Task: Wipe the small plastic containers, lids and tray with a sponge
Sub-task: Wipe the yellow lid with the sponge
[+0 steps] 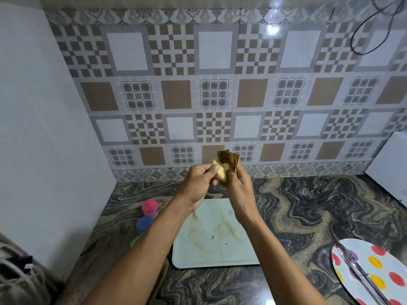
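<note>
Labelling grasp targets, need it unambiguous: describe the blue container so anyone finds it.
Start at the stained white tray on the marbled counter. Left of it, three small containers stand in a row. The blue container is the middle one, with the pink container behind it and the green container, mostly hidden by the left forearm, in front.

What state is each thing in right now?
yellow plastic piece: pinched in left hand, raised above tray.
brown sponge: gripped in right hand, against the yellow piece.
tray: flat on counter, brown stains showing.
pink container: upright, capped.
blue container: upright, capped.
green container: mostly hidden.
spotted plate: on counter, clear utensil lying across it.
</note>
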